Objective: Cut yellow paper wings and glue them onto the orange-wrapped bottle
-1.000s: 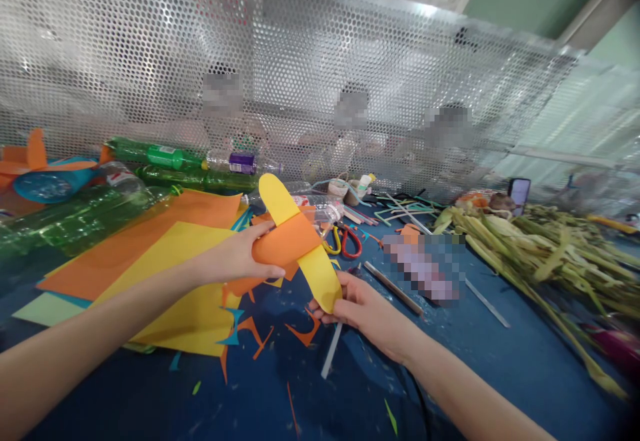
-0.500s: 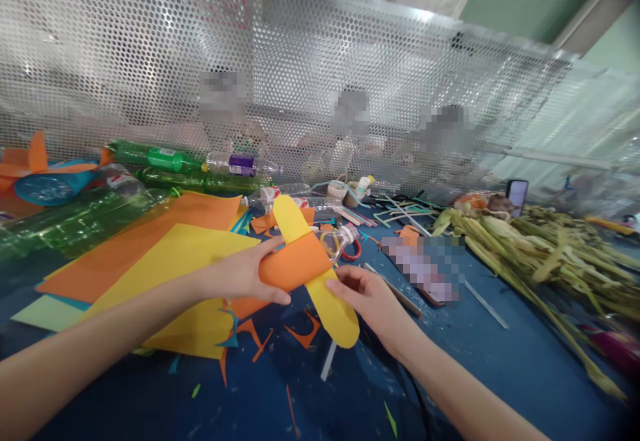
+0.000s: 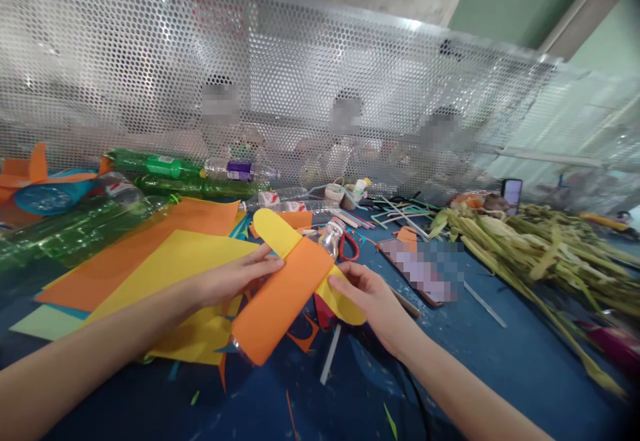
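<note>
Bottle in orange paper (image 3: 283, 302), mid-scene, just swung round: base now near-left, neck far-right, full wrapped length exposed. R hand (image 3: 369, 295) nearly closed, thumb + fingers pinching right end of yellow strip (image 3: 274, 231). L hand (image 3: 237, 279) has slipped off bottle's body to its left edge, fingers part-bent; can't tell if gripping. Prob. means R carries more of the hold. Beyond: phone (image 3: 423, 273) right, scissors (image 3: 349, 249), clear bottles (image 3: 283, 197) far.

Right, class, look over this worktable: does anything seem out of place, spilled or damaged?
No spill or breakage stands out. An orange paper scrap lies loose on the blue table near the orange-wrapped bottle, which looks untidy. A phone lying flat near the straws also seems out of place amid craft work.
</note>
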